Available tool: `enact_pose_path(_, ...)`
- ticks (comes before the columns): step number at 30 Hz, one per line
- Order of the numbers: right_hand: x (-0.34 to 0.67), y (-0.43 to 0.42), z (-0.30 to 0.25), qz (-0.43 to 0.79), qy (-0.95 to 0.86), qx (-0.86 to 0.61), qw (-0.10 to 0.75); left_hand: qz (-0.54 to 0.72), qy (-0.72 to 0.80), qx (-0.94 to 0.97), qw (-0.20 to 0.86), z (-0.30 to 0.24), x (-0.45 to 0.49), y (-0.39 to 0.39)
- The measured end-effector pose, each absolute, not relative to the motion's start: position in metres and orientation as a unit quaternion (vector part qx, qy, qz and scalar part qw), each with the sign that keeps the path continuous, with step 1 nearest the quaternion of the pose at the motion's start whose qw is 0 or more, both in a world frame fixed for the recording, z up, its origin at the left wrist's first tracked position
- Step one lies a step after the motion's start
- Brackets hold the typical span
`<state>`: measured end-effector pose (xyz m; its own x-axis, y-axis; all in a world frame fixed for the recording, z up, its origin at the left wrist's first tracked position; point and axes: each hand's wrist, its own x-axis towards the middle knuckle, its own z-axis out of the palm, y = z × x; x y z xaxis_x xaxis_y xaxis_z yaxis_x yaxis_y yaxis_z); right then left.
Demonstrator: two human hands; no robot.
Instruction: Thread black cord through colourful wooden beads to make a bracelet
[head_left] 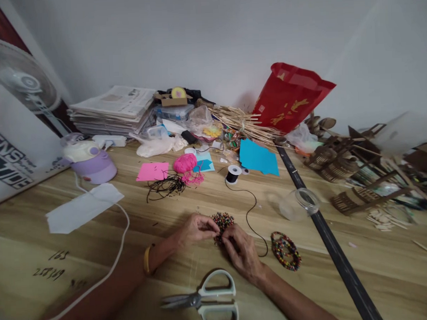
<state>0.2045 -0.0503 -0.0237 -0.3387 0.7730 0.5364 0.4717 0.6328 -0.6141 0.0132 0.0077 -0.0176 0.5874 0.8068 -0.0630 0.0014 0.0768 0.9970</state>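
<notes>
A small heap of multicoloured beads (pixel 223 219) lies on the wooden table between my hands. My left hand (pixel 198 228), with a yellow bracelet at the wrist, is closed in a pinch at the heap's left edge. On the other side, my right hand (pixel 241 250) also pinches, its fingertips at the near edge of the beads. What sits between the fingertips is too small to make out. Finished-looking beaded bracelets (pixel 286 251) rest right of my right hand. Scissors with pale handles (pixel 205 299) lie nearest me. Black cord (pixel 254 203) trails from a spool (pixel 232 174) beyond the beads.
A clear round container (pixel 299 204) stands by a dark strip (pixel 330 244) across the table. Pink yarn (pixel 185 163), cut black cords (pixel 168 184) and blue paper (pixel 258 157) lie farther back. A white cable (pixel 123 234) crosses the left side. Wooden baskets (pixel 349 196) crowd the right.
</notes>
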Motion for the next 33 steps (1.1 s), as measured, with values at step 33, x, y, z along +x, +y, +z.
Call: enact_pose_path(33,0.2041,-0.0499,-0.0219,0.174,-0.808,-0.378,0.417,0.303,0.333,0.564,0.692,-0.0193,0.0165,0.0061)
